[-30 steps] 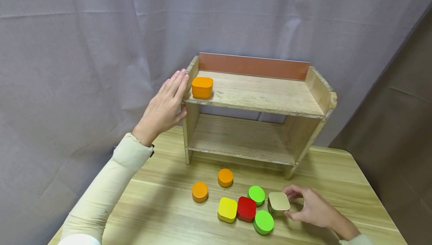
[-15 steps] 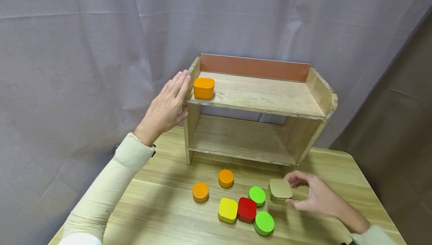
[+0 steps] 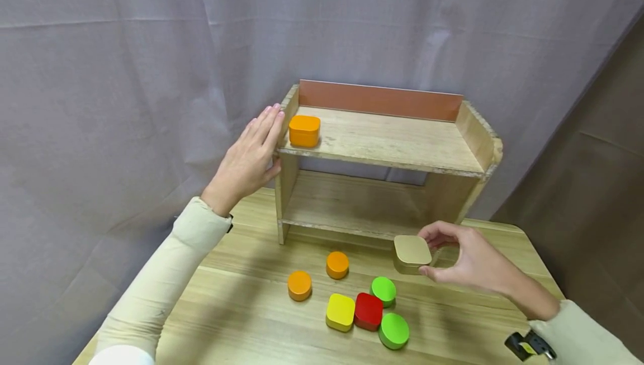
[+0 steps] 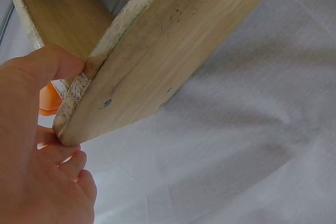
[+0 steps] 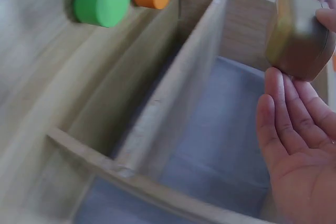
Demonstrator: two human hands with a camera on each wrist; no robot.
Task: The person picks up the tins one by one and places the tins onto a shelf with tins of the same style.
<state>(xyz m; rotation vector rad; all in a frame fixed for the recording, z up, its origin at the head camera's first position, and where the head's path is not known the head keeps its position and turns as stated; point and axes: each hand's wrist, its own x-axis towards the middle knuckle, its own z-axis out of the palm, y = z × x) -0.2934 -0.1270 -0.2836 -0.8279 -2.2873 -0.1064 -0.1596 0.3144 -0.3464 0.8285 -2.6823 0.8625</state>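
A gold square box with rounded corners [image 3: 412,250] is pinched by my right hand [image 3: 470,259], thumb and fingertips at its right side. It is raised in front of the shelf's lower right, and the right wrist view shows the gold box [image 5: 295,35] above the spread-out lower fingers. My left hand [image 3: 246,155] grips the left side panel of a two-tier wooden shelf [image 3: 392,136]. In the left wrist view, the thumb [image 4: 60,64] presses the panel's rough front edge, with fingertips at its rounded corner. An orange square box [image 3: 304,131] sits at the upper tier's left end.
On the table [image 3: 241,320] before the shelf lie two orange round boxes [image 3: 337,265], a yellow square box [image 3: 340,312], a red square box [image 3: 369,311] and two green round boxes [image 3: 394,331]. Behind the shelf hangs a grey curtain [image 3: 151,74].
My right hand has lifted the gold box from beside the green round boxes and carried it up toward the shelf. The left hand stays on the shelf's side panel.
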